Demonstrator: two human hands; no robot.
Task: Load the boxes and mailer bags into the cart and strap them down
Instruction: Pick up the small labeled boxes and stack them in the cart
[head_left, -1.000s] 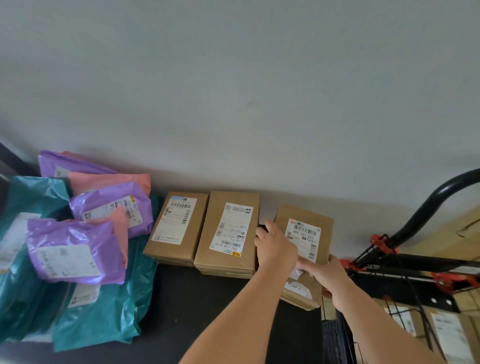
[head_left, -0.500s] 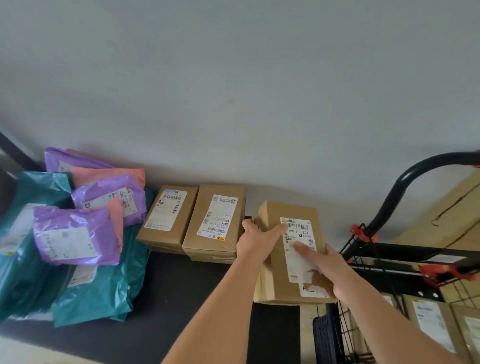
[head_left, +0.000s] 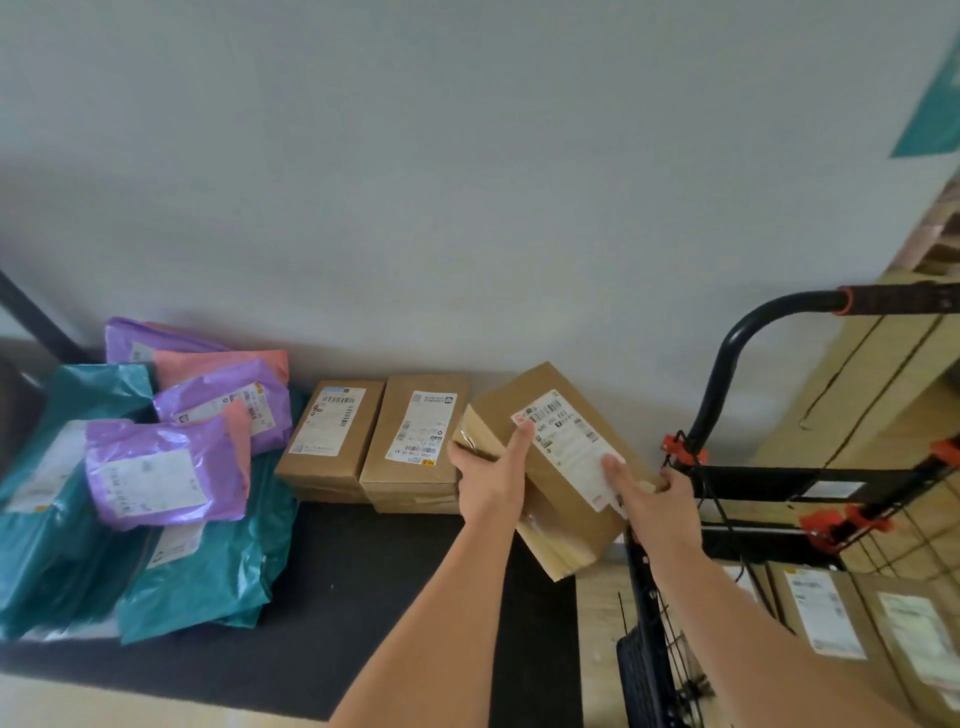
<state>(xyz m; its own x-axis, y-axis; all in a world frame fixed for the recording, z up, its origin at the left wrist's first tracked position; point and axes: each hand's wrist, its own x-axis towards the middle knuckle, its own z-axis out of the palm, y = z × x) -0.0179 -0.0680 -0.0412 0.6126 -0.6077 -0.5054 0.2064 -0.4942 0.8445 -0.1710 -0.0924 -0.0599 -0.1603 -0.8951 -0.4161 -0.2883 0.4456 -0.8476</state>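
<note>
hands first: the left grip (head_left: 488, 488) clasps the near-left corner and the right grip (head_left: 660, 504) clamps the right edge of the box (head_left: 550, 483), which hangs tilted in the air between bench (head_left: 363, 597) and cart (head_left: 769, 475). best to level it, then lower it flat beside the loaded boxes (head_left: 821, 613). against half a second ago it has swung further right and tilted, leaving two boxes (head_left: 415, 436) and the mailer bags (head_left: 156, 467) waiting on the bench.

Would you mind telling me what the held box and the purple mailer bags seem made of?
Held box: brown cardboard, matte, with glossy clear tape along an edge. Purple mailer bags: likely thin plastic film, shiny and wrinkled.
</note>
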